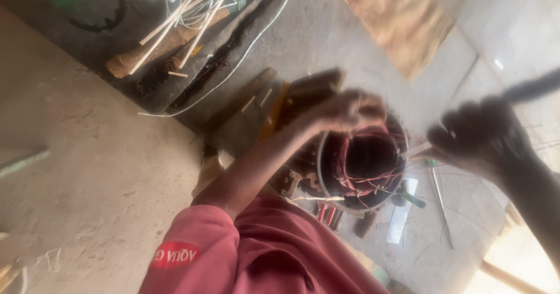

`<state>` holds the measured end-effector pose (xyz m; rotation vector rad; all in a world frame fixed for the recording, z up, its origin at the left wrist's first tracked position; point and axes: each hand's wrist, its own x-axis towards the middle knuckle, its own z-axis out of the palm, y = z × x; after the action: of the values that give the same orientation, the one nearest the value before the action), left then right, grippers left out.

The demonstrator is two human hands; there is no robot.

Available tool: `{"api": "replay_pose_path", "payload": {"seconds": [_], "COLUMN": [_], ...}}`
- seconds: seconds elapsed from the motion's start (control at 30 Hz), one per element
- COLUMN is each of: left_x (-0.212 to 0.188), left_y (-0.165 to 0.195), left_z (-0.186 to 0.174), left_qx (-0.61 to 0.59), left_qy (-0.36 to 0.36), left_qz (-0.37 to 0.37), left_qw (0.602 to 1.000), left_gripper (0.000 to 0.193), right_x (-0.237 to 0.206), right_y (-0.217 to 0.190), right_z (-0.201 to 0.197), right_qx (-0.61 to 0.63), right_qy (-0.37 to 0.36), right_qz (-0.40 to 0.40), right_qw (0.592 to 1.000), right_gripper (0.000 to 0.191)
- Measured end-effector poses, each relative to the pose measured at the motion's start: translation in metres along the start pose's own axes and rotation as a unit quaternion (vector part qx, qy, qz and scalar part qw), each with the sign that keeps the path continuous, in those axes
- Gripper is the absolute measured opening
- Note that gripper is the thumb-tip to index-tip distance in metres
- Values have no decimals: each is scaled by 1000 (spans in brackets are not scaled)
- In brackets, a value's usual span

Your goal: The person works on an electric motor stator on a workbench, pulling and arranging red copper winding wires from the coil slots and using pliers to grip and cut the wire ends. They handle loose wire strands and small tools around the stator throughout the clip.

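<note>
Stator housing: a round metal motor stator (326,174) sat on the concrete floor (105,171) just in front of the person's red sleeve (245,253), its open mouth facing up toward the camera.
Contents of the housing: reddish copper windings (364,157) filled the bore, looped around a dark hollow centre, with loose red strands crossing the lower rim.
Left hand: the left hand (350,110) rested on the far rim of the stator, fingers curled down over the windings; motion blur hid whether it pinched a strand or merely pressed on the coil.
Right hand: the right hand (478,133) hung just to the right of the stator, fingers bunched, apparently closed on a pale thin strip (415,150) that reached in toward the rim; the grip was too dark and blurred to be sure.
Stator relative to hands: it lay between both hands, touching the left one and just beside the right one.
Beside the stator: a green-handled tool (413,199) and a thin metal rod (440,203) lay on the floor at its right.
Behind the stator: a wooden block (309,87) stood against its far side.
Further off: a tangle of white insulated wire and pale sleeving (186,5) lay on a dark mat (87,43) at the top left, well apart from the hands.
Top right: a brown sheet of paper (396,17) lay flat on the floor.
</note>
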<state>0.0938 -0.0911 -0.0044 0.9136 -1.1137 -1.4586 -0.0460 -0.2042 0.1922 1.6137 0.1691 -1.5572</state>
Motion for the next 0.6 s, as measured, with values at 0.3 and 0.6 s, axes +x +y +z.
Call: {"api": "replay_pose_path", "payload": {"seconds": [0.3,0.6], "left_x": [-9,4], "left_y": [19,0], "left_z": [1,-1], "left_qx": [29,30], "left_qy": [4,-2], "left_qz": [-44,-11], "left_qw": [999,999], "left_gripper": [9,11], "right_x": [18,45], "right_y": [-6,-23], "right_z": [-40,-15], "right_qx": [16,255], "right_qy": [108,411], "right_qz": [5,125], "right_qw": [994,866], "right_gripper": [46,52]}}
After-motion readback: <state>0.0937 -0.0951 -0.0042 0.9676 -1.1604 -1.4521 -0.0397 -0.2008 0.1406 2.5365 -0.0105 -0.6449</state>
